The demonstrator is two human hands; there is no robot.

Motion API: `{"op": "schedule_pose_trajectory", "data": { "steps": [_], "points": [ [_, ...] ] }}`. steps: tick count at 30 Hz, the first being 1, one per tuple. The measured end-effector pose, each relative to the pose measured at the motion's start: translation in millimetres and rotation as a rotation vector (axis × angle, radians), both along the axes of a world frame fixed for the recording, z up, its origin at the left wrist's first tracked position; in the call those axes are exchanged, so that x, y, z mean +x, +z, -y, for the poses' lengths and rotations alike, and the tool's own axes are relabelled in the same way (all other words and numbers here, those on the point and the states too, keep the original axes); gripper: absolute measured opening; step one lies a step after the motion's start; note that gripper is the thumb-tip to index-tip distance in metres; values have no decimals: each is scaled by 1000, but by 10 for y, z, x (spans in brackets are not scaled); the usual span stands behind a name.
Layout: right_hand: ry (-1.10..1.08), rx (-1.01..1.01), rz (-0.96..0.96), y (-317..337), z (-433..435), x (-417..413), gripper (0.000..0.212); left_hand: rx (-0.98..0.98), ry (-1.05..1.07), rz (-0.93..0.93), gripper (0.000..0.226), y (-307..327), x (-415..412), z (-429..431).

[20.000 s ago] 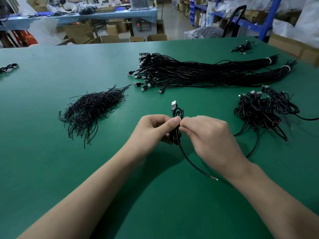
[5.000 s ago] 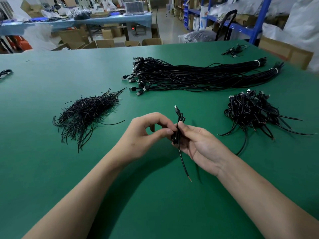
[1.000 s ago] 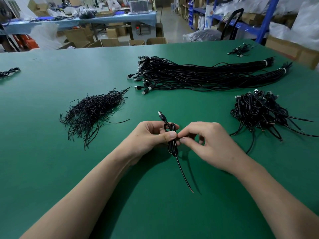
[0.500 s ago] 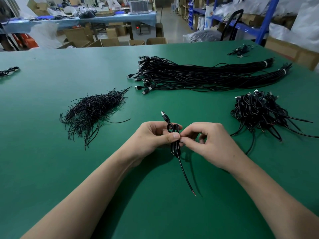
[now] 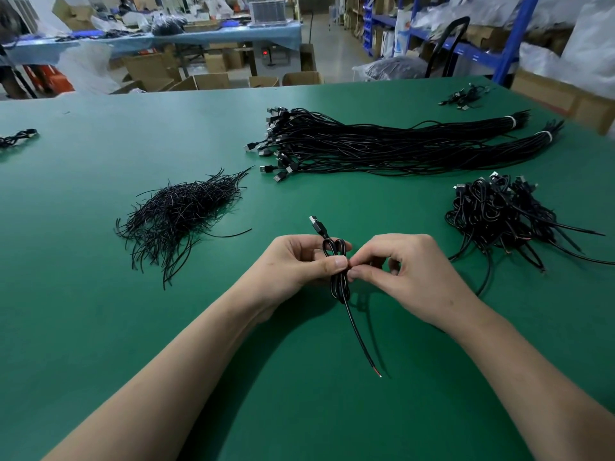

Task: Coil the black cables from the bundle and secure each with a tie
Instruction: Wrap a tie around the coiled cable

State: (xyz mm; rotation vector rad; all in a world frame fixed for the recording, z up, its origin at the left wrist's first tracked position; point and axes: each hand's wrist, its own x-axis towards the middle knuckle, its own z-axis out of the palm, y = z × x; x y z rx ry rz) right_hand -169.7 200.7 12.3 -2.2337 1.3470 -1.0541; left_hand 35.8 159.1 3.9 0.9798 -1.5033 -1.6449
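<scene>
Since five seconds ago the right hand has turned from palm-up beneath the cable to palm-down beside it, and the loose tail has swung slightly rightward. The left hand grips the thin, glossy black cable, folded into a narrow hank, with its thumb pressed across the waist and its fingers curled behind. The right hand's thumb and forefinger pinch the same waist from the other side; I cannot tell whether a tie sits between them. The hank is held just above the matte green table, near the person. Its metal-tipped USB plug pokes up and away, and its straight tail trails toward the person. A wiry heap of short black ties lies to the left. The long bound bundle of black cables lies beyond, and a tangled pile of coiled cables sits to the right.
</scene>
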Motion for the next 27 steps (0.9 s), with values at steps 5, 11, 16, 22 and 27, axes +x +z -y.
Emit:
{"op": "schedule_pose_trajectory", "data": {
  "steps": [5,11,16,22,27],
  "points": [
    [-19,-49,-40,2,-25,39,7,-52,-6,17,44,4,1,-12],
    [-67,-66,-140,14,-57,65,17,-105,-47,-42,42,5,4,-16],
    [-53,-52,-101,50,-67,74,7,-96,-74,-76,49,5,1,-25],
    [-31,50,71,9,-65,115,16,-176,-14,-51,44,-29,-18,-2],
    [-21,185,271,9,-46,156,24,-298,82,-19,3,68,-59,-43]
  ]
}}
